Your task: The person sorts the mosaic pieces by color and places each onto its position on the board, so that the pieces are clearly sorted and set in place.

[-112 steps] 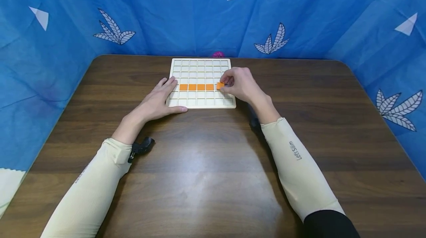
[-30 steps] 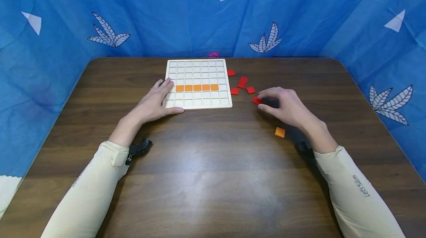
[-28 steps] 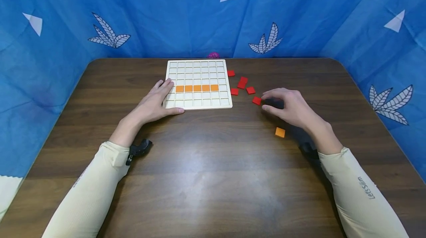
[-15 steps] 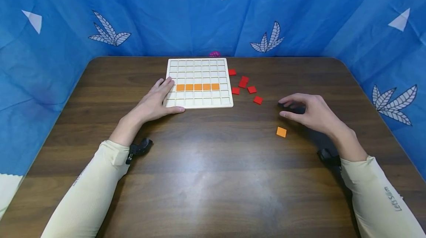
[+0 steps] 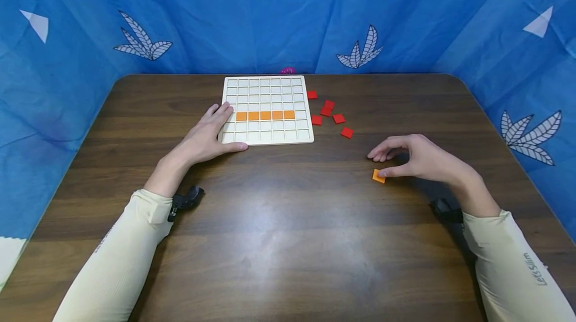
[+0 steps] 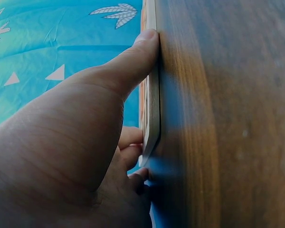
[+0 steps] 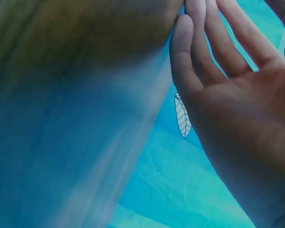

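Observation:
My left hand lies at the left edge of a white grid board, fingers spread on its left side and thumb at the near edge. In the left wrist view the left hand's thumb rests against the board's side. Orange tiles form one row in the grid. My right hand is over a loose orange tile, its thumb tip over the tile and its fingers beyond, not closed on it. The right wrist view shows the right hand with relaxed fingers, no tile visible.
Several red tiles lie scattered to the right of the board, between it and my right hand. The brown table ends at a blue patterned cloth behind and at both sides.
A fifth orange tile went into the row. The red tiles came into view on the table. My right hand moved from beside the red tiles rightward and nearer, to the loose orange tile. My left hand stayed.

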### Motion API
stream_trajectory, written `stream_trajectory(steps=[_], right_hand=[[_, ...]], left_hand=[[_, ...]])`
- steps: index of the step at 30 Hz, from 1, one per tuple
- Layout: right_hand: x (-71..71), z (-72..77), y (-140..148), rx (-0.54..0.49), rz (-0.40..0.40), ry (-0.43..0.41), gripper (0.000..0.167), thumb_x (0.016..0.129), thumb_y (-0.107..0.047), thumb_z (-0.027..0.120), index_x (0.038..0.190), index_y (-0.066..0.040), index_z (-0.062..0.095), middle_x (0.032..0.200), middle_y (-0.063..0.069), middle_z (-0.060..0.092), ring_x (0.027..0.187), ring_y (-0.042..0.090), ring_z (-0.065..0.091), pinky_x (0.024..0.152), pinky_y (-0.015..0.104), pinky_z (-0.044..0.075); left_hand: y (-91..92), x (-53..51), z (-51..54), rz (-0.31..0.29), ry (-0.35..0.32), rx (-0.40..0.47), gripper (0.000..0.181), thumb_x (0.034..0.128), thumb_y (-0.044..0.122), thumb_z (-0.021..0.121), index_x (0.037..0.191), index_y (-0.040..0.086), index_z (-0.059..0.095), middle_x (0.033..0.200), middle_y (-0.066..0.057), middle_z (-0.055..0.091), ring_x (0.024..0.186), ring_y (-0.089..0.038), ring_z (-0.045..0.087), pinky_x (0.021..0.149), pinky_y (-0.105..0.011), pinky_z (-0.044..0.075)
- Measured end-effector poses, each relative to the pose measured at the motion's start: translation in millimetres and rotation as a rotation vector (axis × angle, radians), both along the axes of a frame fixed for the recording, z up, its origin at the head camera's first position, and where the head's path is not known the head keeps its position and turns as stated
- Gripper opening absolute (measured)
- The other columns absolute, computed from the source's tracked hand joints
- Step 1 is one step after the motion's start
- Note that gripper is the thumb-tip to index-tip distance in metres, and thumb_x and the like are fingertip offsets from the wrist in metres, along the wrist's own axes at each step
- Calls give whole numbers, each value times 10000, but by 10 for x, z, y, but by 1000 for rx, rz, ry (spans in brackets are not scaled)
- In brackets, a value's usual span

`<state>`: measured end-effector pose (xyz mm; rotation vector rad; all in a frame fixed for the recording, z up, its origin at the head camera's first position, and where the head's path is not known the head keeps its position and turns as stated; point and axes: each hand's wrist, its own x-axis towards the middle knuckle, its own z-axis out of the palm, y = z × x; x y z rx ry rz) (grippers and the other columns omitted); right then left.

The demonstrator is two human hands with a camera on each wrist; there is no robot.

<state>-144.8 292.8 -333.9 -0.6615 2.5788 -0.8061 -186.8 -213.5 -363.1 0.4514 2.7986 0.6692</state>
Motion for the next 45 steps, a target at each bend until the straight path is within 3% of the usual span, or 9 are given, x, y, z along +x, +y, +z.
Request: stream_trajectory(steps=[7,12,20,24,36,45], right_hand=[[-16,33,80,-49,147,-62,394,892,-220,864,1263,-280,748,1216,-95,715,1054,127,653,943,243,564],[-28,4,74,-76,203,-50,389,906,-164,845,1262,-285,745,1211,-93,689,1042,127,628,932,249,553],[-3,-38,6,-35,136,23,299,850,-255,903,1116,-328,787,1085,-123,709,959,109,630,863,268,575],[13,-48,-28,2,100,66,297,834,-225,920,1078,-325,785,1048,-127,710,931,103,628,839,269,579],[17,-48,-84,27,126,174,360,832,-97,907,1099,-306,787,1088,-148,712,950,83,628,856,270,573],[22,-62,-153,67,90,244,291,840,-164,913,1069,-260,761,1027,-129,716,932,86,626,851,283,581]], left_hand=[[0,-29,18,-1,1,-4,1123,913,621,740,1697,82,144,1791,-81,43,1651,-345,-10,1302,-597,140],[-23,-44,9,-1,4,-8,1138,905,621,749,1695,73,142,1790,-78,43,1653,-333,-18,1310,-579,126],[-10,-58,-22,-6,-7,-6,1141,905,634,741,1699,90,129,1792,-62,30,1654,-325,-25,1305,-589,134],[3,-58,-27,-5,-7,-3,1141,904,637,741,1699,91,131,1792,-59,32,1654,-325,-25,1304,-594,130],[5,-32,-22,-4,-1,1,1123,910,607,751,1693,68,153,1789,-89,53,1651,-342,-11,1309,-582,129],[3,-10,-12,-4,4,5,1111,917,607,744,1692,63,162,1787,-104,61,1649,-358,1,1305,-591,134]])
